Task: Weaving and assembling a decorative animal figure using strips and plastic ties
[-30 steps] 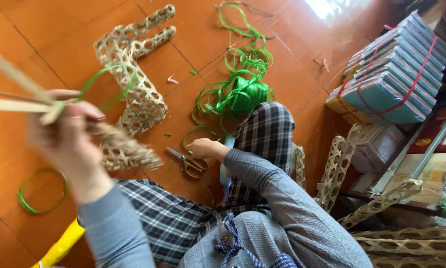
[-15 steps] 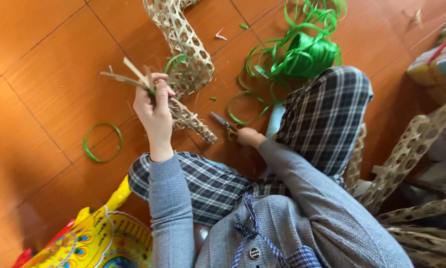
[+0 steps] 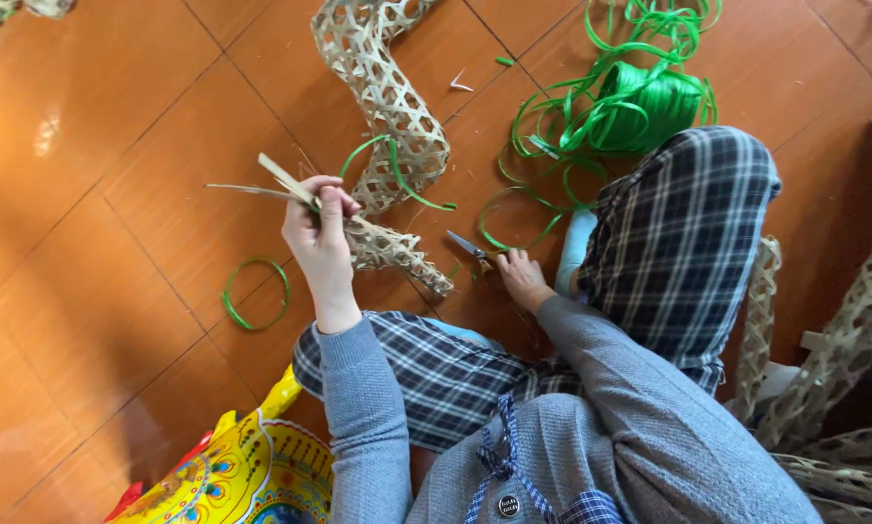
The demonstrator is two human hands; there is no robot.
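Left hand (image 3: 321,233) grips pale bamboo strips (image 3: 261,182) of woven lattice band (image 3: 389,116). Right hand (image 3: 521,277) closed on scissors (image 3: 468,248). Green strap coil (image 3: 649,102) near knee; yellow patterned object (image 3: 232,475) bottom-left.

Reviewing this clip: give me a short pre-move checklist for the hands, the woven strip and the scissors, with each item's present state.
1. Left hand grips the loose splints at the end of the woven strip: ok.
2. Right hand is on the scissors on the floor: ok.
3. Scissors lifted off the floor: not ok.
4. Scissor blades open or shut: cannot tell.
5. Green band lies against the strip near the left hand: ok.
6. Green coil free of the hands: ok.
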